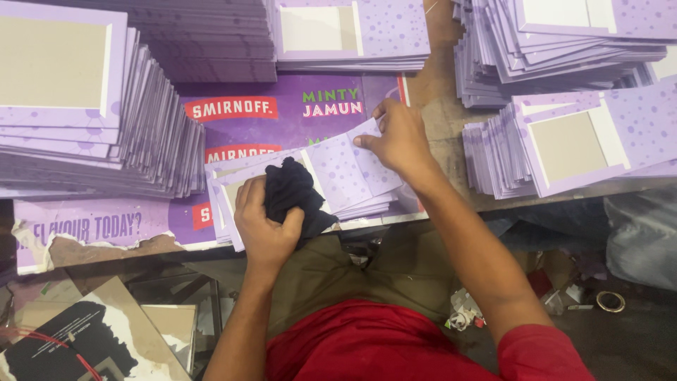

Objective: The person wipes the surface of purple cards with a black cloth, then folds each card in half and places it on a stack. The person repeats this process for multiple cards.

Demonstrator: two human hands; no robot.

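Observation:
A small stack of purple dotted card pieces [338, 176] lies at the near edge of the table, in front of me. My left hand [262, 226] grips a dark blue cloth [290, 190] and presses it on the left part of the top card. My right hand [398, 137] rests on the card's right flap, fingertips pinning its folded edge. The card's middle is partly hidden under the cloth.
Tall stacks of the same purple cards stand at the left [77, 113], back centre [338, 35] and right [564, 141]. A purple printed sheet [282, 113] covers the table. Below the edge are scraps, a roll of tape [610, 301] and cardboard pieces [84, 339].

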